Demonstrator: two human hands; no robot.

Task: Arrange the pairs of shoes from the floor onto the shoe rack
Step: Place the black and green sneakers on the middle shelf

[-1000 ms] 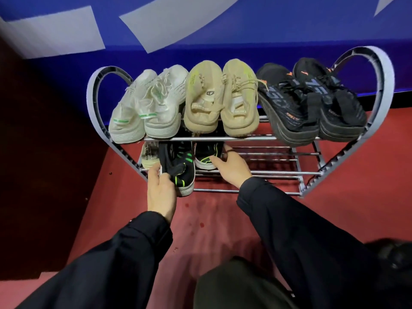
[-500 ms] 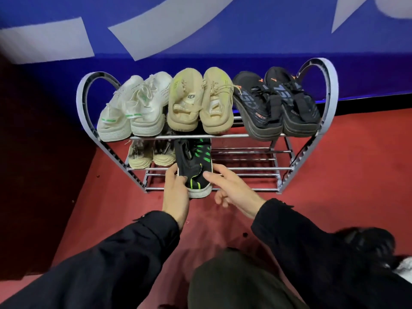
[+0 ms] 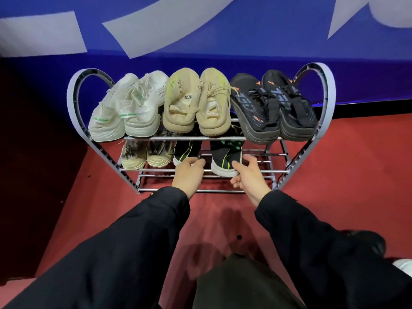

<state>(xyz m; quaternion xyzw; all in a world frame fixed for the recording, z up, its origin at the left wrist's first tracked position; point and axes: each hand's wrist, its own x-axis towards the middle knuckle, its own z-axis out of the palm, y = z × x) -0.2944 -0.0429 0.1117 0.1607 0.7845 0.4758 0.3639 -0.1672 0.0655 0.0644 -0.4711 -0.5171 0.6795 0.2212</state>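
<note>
A grey two-tier shoe rack [image 3: 74,101] stands against the blue wall. Its top tier holds a white pair [image 3: 127,108], a beige pair [image 3: 196,103] and a black pair with orange marks [image 3: 274,105]. On the lower tier sit a cream pair [image 3: 142,155] and two black shoes with green stripes. My left hand [image 3: 189,175] rests closed on the heel of the left black-green shoe [image 3: 185,150]. My right hand [image 3: 247,175] grips the heel of the right black-green shoe [image 3: 225,159], which sticks out past the front bar.
Red carpet floor [image 3: 334,175] surrounds the rack. The right part of the lower tier [image 3: 258,168] shows bare bars. A dark wall or panel [image 3: 33,152] stands to the left. A dark object and something white [image 3: 403,264] lie at the right edge.
The two black-green shoes now sit side by side on the lower tier. My right hand moved right with one shoe; my left hand moved onto the other shoe's heel.
</note>
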